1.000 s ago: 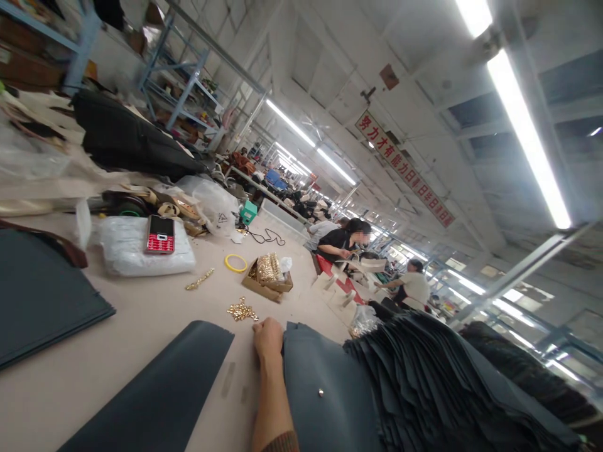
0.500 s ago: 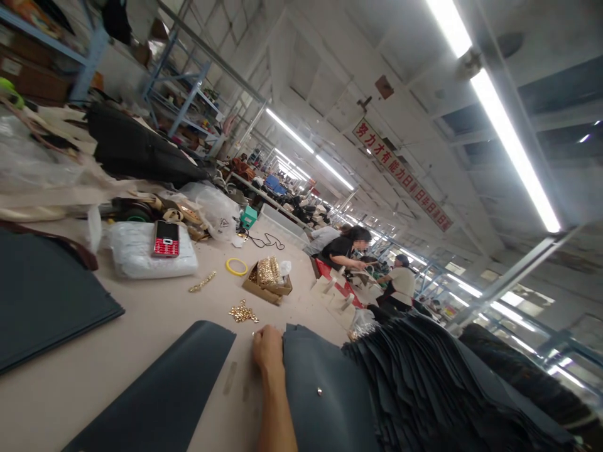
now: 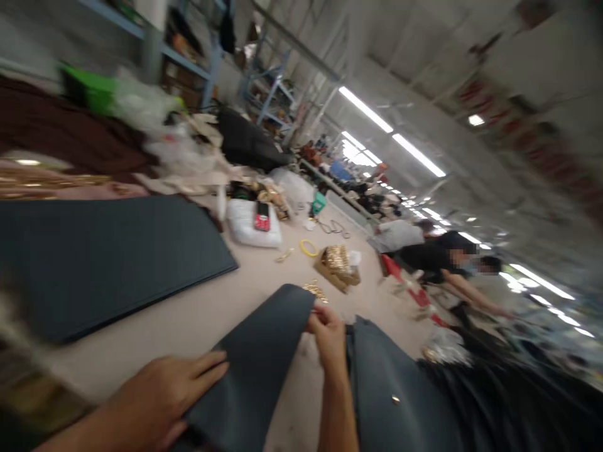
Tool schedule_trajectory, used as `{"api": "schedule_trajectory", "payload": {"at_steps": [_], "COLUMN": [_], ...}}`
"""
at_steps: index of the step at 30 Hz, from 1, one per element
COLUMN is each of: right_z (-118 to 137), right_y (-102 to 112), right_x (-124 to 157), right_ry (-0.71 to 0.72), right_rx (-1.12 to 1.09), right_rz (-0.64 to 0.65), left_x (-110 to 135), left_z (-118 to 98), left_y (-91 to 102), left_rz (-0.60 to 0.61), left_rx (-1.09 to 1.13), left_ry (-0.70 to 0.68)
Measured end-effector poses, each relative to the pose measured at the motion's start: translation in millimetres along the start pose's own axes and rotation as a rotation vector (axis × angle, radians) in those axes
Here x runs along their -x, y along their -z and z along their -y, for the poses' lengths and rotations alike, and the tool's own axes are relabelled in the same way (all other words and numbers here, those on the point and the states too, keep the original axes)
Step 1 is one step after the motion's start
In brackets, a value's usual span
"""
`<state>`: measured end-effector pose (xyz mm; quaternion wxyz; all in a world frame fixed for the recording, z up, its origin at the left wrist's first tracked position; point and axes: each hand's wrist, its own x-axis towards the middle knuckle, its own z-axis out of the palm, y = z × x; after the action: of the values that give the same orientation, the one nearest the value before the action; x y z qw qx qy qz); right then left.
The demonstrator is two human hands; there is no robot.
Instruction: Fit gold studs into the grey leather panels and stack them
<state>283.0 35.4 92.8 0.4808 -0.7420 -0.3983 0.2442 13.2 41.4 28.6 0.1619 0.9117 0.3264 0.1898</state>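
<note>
My left hand [image 3: 157, 392] lies flat with fingers stretched on the near end of a dark grey leather panel [image 3: 257, 358] on the table. My right hand [image 3: 330, 333] sits at the far end of that panel, fingers curled in a pinch at its edge; what they hold is too blurred to name. Right of my wrist lies another dark panel with a small metal stud [image 3: 394, 398]. A scatter of gold metal fittings [image 3: 315, 290] lies just beyond my right hand.
A large dark panel stack [image 3: 108, 257] fills the left. Further back are a cardboard box of gold hardware [image 3: 338, 263], a yellow ring [image 3: 308, 248], and a red phone [image 3: 262, 216] on a white bag. A stack of dark pieces [image 3: 509, 408] lies right. Workers [image 3: 443, 263] sit beyond the table.
The view has swung left and down. My left hand has come into view on the panel. My right hand has shifted to the panel's far edge, fingers pinched.
</note>
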Motion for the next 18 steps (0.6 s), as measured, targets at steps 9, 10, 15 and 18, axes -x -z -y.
{"api": "schedule_trajectory", "payload": {"at_steps": [9, 10, 15, 18], "right_z": [3.4, 2.0, -7.5, -3.3], "right_y": [-20.3, -32.4, -77.2, -81.6], "right_x": [26.7, 33.8, 49.8, 48.1], "right_ry": [0.097, 0.087, 0.031, 0.056], "right_rx": [0.114, 0.091, 0.193, 0.297], "right_rz": [0.120, 0.271, 0.659, 0.731], "left_x": [1.0, 0.9, 4.5, 6.0], "left_z": [10.5, 9.5, 10.5, 12.1], "left_y": [21.2, 21.5, 19.6, 17.4], "left_rz": [0.214, 0.207, 0.188, 0.188], "left_rx": [-0.109, -0.118, -0.144, -0.155], "left_ry": [-0.171, -0.177, -0.196, -0.200]}}
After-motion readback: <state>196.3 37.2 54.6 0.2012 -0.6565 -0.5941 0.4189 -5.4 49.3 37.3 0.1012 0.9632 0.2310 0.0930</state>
